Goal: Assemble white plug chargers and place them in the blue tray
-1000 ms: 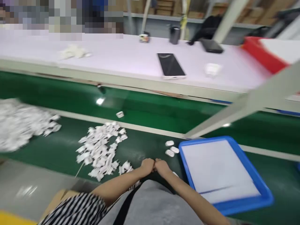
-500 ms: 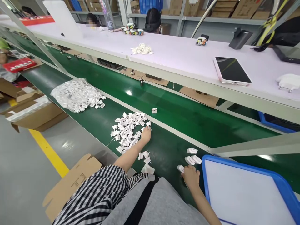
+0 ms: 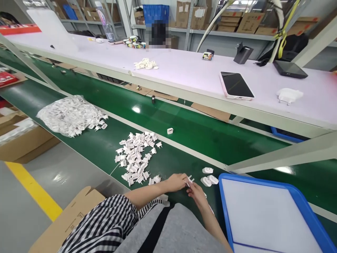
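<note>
Holding a white plug piece (image 3: 190, 180) between us, our left hand (image 3: 179, 182) and right hand (image 3: 196, 192) pinch it at their fingertips — prongs pointing outward. Half a second ago our left was at the plug pile (image 3: 135, 157), our right near the blue tray (image 3: 297, 189); now they meet, forearms angled inward.
</note>
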`<state>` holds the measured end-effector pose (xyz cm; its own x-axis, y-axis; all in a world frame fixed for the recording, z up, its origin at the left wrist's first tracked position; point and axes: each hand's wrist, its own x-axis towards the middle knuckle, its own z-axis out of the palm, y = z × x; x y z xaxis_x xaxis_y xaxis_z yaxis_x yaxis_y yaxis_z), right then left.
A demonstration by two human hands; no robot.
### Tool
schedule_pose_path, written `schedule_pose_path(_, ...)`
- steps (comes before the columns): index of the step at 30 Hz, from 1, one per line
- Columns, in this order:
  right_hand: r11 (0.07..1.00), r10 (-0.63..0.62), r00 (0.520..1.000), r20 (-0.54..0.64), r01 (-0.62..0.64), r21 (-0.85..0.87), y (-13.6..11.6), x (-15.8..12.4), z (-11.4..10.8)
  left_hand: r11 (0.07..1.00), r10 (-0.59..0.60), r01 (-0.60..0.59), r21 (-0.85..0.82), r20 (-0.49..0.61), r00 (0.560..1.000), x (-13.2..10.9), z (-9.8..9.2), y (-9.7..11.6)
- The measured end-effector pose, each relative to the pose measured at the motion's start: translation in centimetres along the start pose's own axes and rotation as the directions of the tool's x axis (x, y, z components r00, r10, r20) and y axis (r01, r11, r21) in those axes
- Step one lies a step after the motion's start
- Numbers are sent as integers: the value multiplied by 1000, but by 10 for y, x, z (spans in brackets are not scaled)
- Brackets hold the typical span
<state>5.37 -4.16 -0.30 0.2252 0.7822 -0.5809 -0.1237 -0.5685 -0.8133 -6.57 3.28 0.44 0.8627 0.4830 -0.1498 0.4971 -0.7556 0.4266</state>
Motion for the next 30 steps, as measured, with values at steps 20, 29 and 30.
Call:
schedule_pose_path(20,984,30,997,71,-42,171,31,-9,-14,700,-701,666,-259,-68,710,164,-97,-144)
schedule_pose_path(29,910,-351,883,-313,243,-335,10,1,-10,981,-113,116,-158,29,993,71,-15,-51)
schedule_pose_path(30,869,-417,854,-310,274,-413,12,4,-10,981,-89,99,-167,65,994,56,-4,-41)
